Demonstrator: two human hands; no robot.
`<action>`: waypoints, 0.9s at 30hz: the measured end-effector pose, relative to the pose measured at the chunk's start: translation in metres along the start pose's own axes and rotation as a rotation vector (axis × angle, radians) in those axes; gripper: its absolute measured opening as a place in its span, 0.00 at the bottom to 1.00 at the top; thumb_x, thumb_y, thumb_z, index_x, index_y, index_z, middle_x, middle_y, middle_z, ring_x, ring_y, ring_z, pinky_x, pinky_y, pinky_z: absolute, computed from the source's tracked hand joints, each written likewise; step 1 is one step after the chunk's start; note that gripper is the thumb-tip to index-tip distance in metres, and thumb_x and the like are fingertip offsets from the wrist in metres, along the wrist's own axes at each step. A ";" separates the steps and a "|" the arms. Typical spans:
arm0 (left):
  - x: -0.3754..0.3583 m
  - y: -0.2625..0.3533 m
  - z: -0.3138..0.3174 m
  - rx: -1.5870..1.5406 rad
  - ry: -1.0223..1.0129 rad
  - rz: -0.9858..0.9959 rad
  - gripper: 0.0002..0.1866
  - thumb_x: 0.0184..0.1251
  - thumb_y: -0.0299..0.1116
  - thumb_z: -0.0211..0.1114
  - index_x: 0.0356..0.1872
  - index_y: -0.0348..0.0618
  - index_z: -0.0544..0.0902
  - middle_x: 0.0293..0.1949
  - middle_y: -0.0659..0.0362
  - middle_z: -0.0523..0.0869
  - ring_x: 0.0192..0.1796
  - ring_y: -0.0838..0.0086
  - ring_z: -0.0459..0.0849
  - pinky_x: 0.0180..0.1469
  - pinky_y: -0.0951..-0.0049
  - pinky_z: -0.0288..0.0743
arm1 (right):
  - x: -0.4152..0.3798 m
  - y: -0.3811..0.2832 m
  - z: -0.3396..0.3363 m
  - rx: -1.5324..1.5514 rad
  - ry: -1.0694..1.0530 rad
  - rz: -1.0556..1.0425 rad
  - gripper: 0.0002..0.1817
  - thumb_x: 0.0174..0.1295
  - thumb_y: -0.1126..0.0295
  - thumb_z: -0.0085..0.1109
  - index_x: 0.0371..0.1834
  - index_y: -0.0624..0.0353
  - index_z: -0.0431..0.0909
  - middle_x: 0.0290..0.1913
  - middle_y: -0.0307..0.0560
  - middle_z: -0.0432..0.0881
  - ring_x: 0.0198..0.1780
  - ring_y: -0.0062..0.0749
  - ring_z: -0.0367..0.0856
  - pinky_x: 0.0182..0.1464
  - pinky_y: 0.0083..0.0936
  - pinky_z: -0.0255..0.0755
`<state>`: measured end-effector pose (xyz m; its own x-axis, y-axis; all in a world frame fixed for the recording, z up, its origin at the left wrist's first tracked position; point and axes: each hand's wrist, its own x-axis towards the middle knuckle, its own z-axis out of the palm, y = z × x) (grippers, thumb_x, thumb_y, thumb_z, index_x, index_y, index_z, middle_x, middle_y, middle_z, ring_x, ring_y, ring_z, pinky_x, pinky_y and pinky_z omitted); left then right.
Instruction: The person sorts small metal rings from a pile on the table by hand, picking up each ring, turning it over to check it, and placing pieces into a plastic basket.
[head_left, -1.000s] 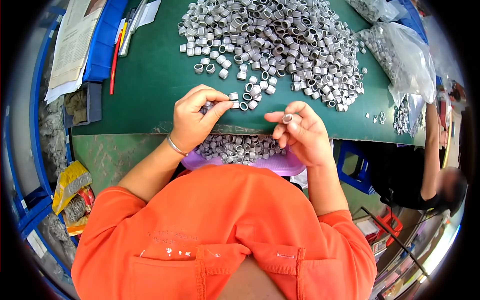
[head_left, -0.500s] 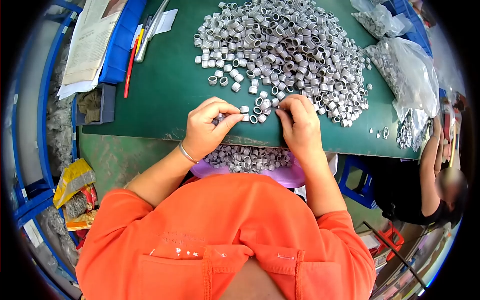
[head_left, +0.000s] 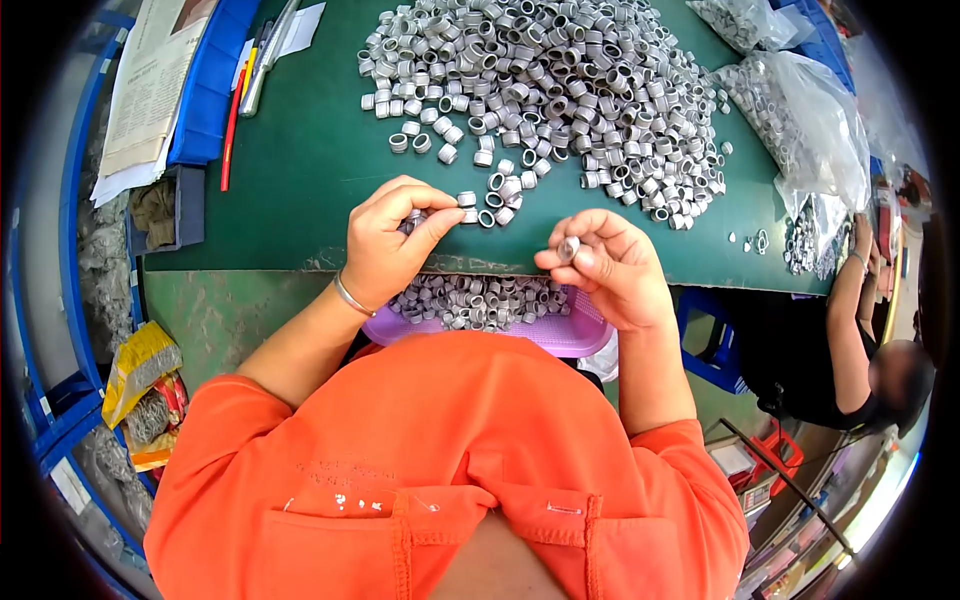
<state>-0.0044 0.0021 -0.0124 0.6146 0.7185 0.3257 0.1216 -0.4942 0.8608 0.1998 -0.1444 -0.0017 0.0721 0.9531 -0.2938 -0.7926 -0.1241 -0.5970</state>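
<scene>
My left hand [head_left: 395, 240] rests at the front of the green table [head_left: 300, 215], its fingers curled round a few small grey metal rings [head_left: 411, 221] that are partly hidden. Its fingertips come right up to a small cluster of loose rings [head_left: 496, 195]. My right hand [head_left: 618, 265] is lifted near the table's front edge and pinches one short metal ring [head_left: 568, 248] between thumb and finger. Below the edge, in front of my body, a purple basket [head_left: 590, 328] holds many more rings. A large pile of the same rings [head_left: 540, 75] covers the back of the table.
Clear plastic bags [head_left: 810, 120] of metal parts lie at the right, with small parts [head_left: 815, 240] spilled by them. A blue bin [head_left: 205, 110], newspaper [head_left: 150, 95] and pens [head_left: 232, 130] are at the left. Another person [head_left: 830, 350] sits at the right, near a blue stool [head_left: 715, 350].
My right hand has drawn back from the loose rings toward the table edge and turned, now showing a ring in its fingers. My left hand stays by the cluster. The whole view has shifted slightly.
</scene>
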 end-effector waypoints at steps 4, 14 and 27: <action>0.000 0.000 0.000 -0.008 0.008 0.000 0.06 0.51 0.20 0.70 0.29 0.36 0.82 0.29 0.58 0.83 0.31 0.75 0.81 0.34 0.79 0.73 | -0.004 -0.005 0.003 -0.272 -0.013 0.074 0.09 0.59 0.84 0.55 0.44 0.69 0.76 0.44 0.52 0.81 0.48 0.40 0.82 0.48 0.26 0.79; 0.000 0.001 -0.001 0.024 0.009 -0.002 0.06 0.50 0.21 0.71 0.29 0.36 0.82 0.29 0.57 0.83 0.31 0.74 0.81 0.33 0.78 0.74 | 0.052 0.014 0.015 -1.694 0.167 -0.757 0.13 0.50 0.85 0.58 0.40 0.64 0.77 0.39 0.52 0.74 0.40 0.46 0.75 0.42 0.33 0.71; -0.001 0.000 0.000 0.002 0.006 -0.006 0.06 0.51 0.21 0.71 0.28 0.36 0.82 0.28 0.58 0.83 0.31 0.74 0.81 0.33 0.79 0.73 | 0.012 0.007 0.011 -0.414 -0.044 -0.162 0.12 0.58 0.88 0.52 0.44 0.68 0.74 0.44 0.51 0.81 0.42 0.31 0.82 0.46 0.23 0.77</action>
<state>-0.0044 0.0012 -0.0125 0.6093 0.7244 0.3226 0.1266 -0.4905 0.8622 0.1890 -0.1312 -0.0012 0.1429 0.9790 -0.1451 -0.4631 -0.0635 -0.8840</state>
